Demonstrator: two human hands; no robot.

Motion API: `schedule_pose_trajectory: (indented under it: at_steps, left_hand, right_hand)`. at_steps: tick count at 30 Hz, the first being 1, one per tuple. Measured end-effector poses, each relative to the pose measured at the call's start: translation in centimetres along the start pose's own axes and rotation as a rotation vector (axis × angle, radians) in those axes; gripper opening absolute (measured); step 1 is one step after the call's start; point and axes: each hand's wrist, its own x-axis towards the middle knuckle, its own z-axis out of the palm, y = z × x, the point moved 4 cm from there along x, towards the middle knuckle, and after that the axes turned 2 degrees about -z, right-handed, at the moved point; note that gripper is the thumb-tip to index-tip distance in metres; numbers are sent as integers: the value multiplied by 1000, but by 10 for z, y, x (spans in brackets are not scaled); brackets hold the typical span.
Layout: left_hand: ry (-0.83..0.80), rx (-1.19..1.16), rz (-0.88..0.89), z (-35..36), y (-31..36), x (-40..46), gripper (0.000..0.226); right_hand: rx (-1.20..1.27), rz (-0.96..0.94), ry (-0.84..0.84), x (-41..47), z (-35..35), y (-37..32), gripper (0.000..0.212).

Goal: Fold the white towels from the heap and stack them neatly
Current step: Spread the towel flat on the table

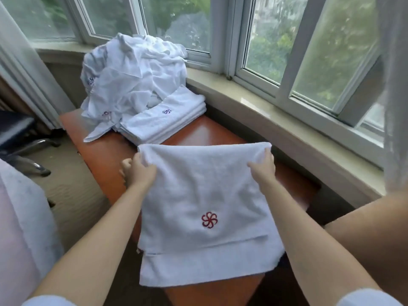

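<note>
Both forearms reach away from me, and between them hangs the towel point(198, 208) I am folding, its near hem drooping over the near end of the bench point(220, 131) and its red emblem facing up. My left hand point(138, 171) pinches the far left corner, fingers curled round the folded edge; my right hand point(263, 166) pinches the far right corner the same way. That held edge runs left to right, so the towel's long axis lies near to far, straight out from me. Beyond my hands, further along the bench, sits the stack point(163, 117) of folded towels, touching the heap point(130, 78) that rises on its left against the window sill point(276, 107). I judge the stack lies far and slightly left, nearer my left hand, so the finished fold must travel forward
</note>
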Motion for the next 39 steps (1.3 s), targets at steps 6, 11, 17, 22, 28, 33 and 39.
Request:
schedule_pose_trajectory:
  at_steps: [6,11,17,22,28,33,39]
  left_hand:
    - [-464,277,25,95,-73,17,48]
    - [-449,420,135,115,-87,14,45]
    - [-229,346,-99,87,-106,-7,52]
    - [-290,335,-288,66,-131,-15,38]
    - [-95,72,-216,45,-106,-17,14]
    - [259,-388,-109,6,-80,-36,19]
    - [-150,-179,-352,30,-152,-112,43]
  right_hand:
    - [-451,199,-179,-4,71,103,54]
    - [-621,144,-69,-6,77,112,55]
    - [-413,512,325,-30,38,122,58]
    - [-332,573,123,-37,16,129,35]
    - [-145,378,187,-36,-1,104,23]
    - [140,9,527,-40,-50,65,10]
    - [156,495,306,-89,-53,167,26]
